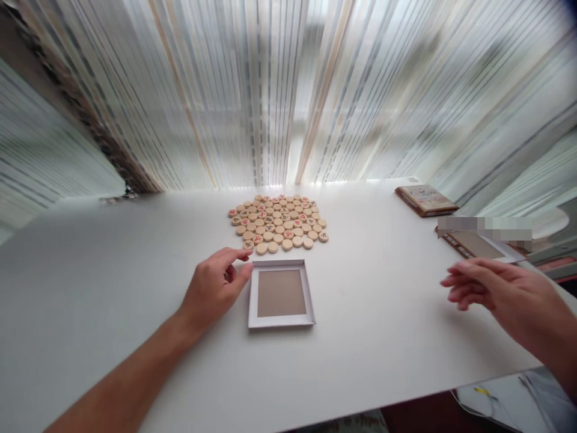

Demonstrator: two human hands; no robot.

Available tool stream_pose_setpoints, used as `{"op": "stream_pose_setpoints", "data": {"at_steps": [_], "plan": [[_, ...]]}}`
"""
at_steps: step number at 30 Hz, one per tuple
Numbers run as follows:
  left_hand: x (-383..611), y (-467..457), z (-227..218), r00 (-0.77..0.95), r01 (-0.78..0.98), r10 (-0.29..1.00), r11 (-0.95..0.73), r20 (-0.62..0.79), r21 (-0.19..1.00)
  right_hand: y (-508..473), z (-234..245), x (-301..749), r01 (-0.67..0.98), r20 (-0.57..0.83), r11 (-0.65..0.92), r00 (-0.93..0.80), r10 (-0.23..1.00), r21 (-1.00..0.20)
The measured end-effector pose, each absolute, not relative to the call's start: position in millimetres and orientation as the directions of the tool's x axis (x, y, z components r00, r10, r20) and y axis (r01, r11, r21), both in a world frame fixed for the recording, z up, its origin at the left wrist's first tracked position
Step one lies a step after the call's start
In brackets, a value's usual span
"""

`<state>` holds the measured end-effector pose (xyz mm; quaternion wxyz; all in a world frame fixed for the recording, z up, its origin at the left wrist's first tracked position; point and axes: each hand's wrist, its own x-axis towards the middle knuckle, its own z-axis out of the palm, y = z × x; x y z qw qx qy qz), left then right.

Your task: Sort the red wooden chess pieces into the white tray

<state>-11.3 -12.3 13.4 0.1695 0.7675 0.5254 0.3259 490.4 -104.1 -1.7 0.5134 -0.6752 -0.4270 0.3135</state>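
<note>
A shallow white box tray with a brown cardboard bottom lies on the white table. My left hand rests at its left edge, thumb against the rim and forefinger stretched toward the discs; it holds nothing. Just beyond the tray, several round wooden discs, some with red or black characters, lie packed flat in a cluster. My right hand hovers over the table's right side with fingers extended leftward and nothing in it.
A brown box lid lies at the far right of the table. Another flat box part sits nearer, by the right edge. Striped sheer curtains hang right behind the table. The table's front edge runs below my arms.
</note>
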Motion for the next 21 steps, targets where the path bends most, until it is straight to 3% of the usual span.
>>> {"op": "stream_pose_setpoints", "data": {"at_steps": [3, 7, 12, 21], "plan": [[-9.1, -12.9, 11.0, 0.274, 0.674, 0.907, -0.418, 0.319, 0.609, -88.6, 24.8, 395.9, 0.404, -0.040, -0.080, 0.107, 0.993, -0.911], [-9.8, -11.5, 9.1, 0.292, 0.662, 0.910, -0.414, 0.294, 0.624, -48.6, 44.2, 304.1, 0.570, -0.100, 0.025, -0.188, 0.977, -0.822], [-10.7, -13.0, 6.9, 0.288, 0.656, 0.915, -0.403, 0.282, 0.638, -15.6, 25.6, 264.4, 0.741, 0.043, 0.279, -0.322, 0.946, -0.611], [-10.5, -23.7, 6.7, 0.361, 0.598, 0.896, -0.436, 0.259, 0.673, -25.6, 6.2, 275.5, 0.621, 0.224, 0.452, -0.412, 0.883, -0.640]]}}
